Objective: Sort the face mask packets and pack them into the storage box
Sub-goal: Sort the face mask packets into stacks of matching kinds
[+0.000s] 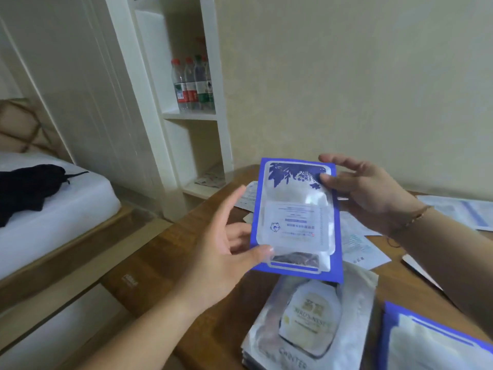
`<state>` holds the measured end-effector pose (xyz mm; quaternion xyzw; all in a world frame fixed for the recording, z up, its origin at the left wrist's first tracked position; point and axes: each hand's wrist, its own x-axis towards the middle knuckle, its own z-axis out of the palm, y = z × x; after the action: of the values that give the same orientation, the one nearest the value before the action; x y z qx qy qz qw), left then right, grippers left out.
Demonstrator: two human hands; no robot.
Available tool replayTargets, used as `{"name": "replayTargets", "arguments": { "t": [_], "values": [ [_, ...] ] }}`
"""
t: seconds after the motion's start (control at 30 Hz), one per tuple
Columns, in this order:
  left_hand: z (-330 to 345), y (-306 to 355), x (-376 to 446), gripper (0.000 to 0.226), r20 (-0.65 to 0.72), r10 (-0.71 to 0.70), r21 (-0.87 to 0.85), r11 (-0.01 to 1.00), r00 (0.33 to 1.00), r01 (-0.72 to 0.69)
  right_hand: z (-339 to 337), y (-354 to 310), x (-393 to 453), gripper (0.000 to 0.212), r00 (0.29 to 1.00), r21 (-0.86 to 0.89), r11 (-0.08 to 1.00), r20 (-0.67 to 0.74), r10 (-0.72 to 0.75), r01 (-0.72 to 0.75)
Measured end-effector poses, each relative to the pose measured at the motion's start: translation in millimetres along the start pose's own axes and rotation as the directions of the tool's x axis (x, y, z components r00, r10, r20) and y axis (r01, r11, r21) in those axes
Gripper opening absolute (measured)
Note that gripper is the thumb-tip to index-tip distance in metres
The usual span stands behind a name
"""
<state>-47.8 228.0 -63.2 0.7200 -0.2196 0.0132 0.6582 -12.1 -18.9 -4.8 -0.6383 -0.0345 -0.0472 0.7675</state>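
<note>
I hold a blue-and-white face mask packet [296, 220] upright above the wooden table [165, 257]. My left hand [226, 252] pinches its lower left corner with thumb on the front. My right hand [365, 188] grips its upper right corner. Below it lies a stack of silver-white packets [309, 324] with a cream label. Another blue-edged packet [426, 343] shows at the bottom right corner. White and pale blue packets [357, 244] lie flat on the table behind. No storage box is in view.
More pale packets [464, 212] lie at the table's far right. A white shelf unit [192, 116] with water bottles [193, 84] stands behind the table. A bed [53, 209] with a black garment [26, 188] is on the left.
</note>
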Motion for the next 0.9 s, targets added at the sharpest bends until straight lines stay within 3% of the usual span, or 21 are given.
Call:
{"name": "replayTargets", "arguments": {
  "t": [0.13,0.27,0.4,0.47,0.53,0.57,0.63,0.67,0.77,0.83,0.9],
  "values": [
    [22.6,16.1,-27.1,0.043,0.09,0.133,0.253,0.956,0.987,-0.152,-27.5,-10.7,-34.1,0.029,0.999,0.041,0.999,-0.033,0.014,-0.012],
    [50.7,29.4,-47.8,0.038,0.163,0.178,0.35,0.909,0.97,-0.226,-59.8,-15.3,-77.7,0.03,0.998,0.051,0.998,-0.062,0.031,-0.028],
    [84.7,39.5,-59.7,0.04,0.19,0.102,0.181,0.974,0.976,-0.137,-91.9,-24.9,-117.1,0.038,0.993,0.046,0.998,-0.108,0.053,-0.048],
    [97.9,45.5,-61.3,0.051,0.229,0.075,0.101,0.99,0.971,-0.1,-105.6,-30.8,-131.5,0.039,0.99,0.036,0.998,-0.129,0.057,-0.053],
    [109.4,51.1,-62.6,0.066,0.272,-0.007,-0.096,0.995,0.962,0.034,-116.8,-34.4,-142.1,0.038,0.986,0.055,0.997,-0.156,0.056,-0.048],
    [116.6,53.7,-65.1,0.076,0.287,-0.078,-0.257,0.954,0.955,0.156,-121.1,-35.4,-146.3,0.038,0.983,0.082,0.996,-0.175,0.057,-0.043],
    [136.1,59.8,-73.2,0.09,0.333,-0.231,-0.528,0.758,0.914,0.384,-127.9,-33.8,-152.9,0.037,0.973,0.169,0.985,-0.222,0.06,-0.022],
    [147.3,64.2,-78.0,0.087,0.36,-0.281,-0.609,0.651,0.89,0.452,-129.6,-31.5,-156.1,0.036,0.967,0.22,0.976,-0.247,0.063,-0.007],
    [179.7,78.2,-84.5,0.031,0.303,-0.443,-0.723,0.47,0.844,0.507,-127.2,-17.1,-167.8,0.033,0.959,0.314,0.95,-0.269,0.086,0.003],
    [194.2,80.8,-81.9,0.019,0.174,-0.567,-0.725,0.48,0.805,0.494,-121.2,-7.4,-177.4,0.032,0.961,0.324,0.946,-0.254,0.112,-0.024],
    [198.9,78.6,-76.9,0.021,0.097,-0.616,-0.693,0.522,0.782,0.497,-120.4,-6.3,-186.0,0.03,0.968,0.285,0.957,-0.216,0.126,-0.061]
  ]
}}
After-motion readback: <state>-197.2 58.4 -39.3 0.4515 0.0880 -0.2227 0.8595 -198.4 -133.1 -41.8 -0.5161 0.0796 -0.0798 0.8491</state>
